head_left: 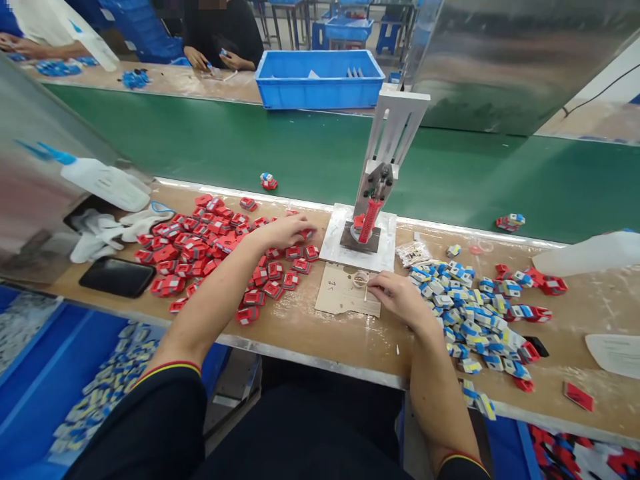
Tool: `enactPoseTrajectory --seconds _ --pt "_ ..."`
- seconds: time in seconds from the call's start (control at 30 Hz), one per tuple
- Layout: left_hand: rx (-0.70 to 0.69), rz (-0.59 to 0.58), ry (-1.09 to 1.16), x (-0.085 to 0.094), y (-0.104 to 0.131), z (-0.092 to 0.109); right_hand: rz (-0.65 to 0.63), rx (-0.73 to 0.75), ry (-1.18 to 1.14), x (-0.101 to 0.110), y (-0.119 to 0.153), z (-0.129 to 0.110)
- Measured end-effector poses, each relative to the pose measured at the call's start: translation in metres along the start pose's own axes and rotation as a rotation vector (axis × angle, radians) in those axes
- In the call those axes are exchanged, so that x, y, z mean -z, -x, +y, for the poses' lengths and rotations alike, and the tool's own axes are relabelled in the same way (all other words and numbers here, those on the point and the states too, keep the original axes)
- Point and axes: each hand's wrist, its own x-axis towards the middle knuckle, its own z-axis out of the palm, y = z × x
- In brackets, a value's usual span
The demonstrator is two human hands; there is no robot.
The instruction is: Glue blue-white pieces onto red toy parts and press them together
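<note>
Head view, and we have both hands in play, with the cardboard (327, 303) as the centre of our clock. Up at ten o'clock our left hand (286, 232) arches over the edge of the red pile (193, 247), fingertips down at a red piece (307, 234); pinched or merely touched, we cannot tell. Over at three o'clock, our right hand (399, 295) looks to have thumb and finger pressed together on a thin stick (365, 293), right by the small round dish (360, 279), which sits on the card just towards two. Watch that one: a careless flick of the stick could tip the dish, and we can't make out what it holds. On the left, the pieces lie so tightly jumbled that a hasty lift could drag a neighbour along or let the piece slip. At half past twelve stands the press (370, 223), its red handle an easy thing to bump if a hand swings across. And at four o'clock, loose blue-and-white pieces (484, 405) lie at the bench's near edge; our right forearm, close by, could sweep them off!
</note>
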Motion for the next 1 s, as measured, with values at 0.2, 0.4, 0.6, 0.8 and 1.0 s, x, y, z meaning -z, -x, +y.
enactPoseTrajectory --seconds 0.2,0.4,0.6,0.8,1.0 --pt "-0.053 0.796 0.898 -0.033 0.023 0.023 0.037 -0.078 0.003 0.005 0.007 0.002" --pt "-0.011 0.691 1.342 -0.078 0.017 0.085 -0.006 -0.090 -0.002 -0.004 -0.002 0.006" --pt "-0.014 0.608 1.291 -0.101 0.017 0.110 0.075 -0.089 0.028 -0.024 -0.022 0.002" --pt "0.009 0.566 1.320 -0.102 0.026 0.108 0.072 -0.098 -0.037 -0.018 -0.013 0.001" --pt "-0.011 0.622 1.275 -0.103 0.026 0.110 0.118 -0.146 -0.026 -0.017 -0.016 0.001"
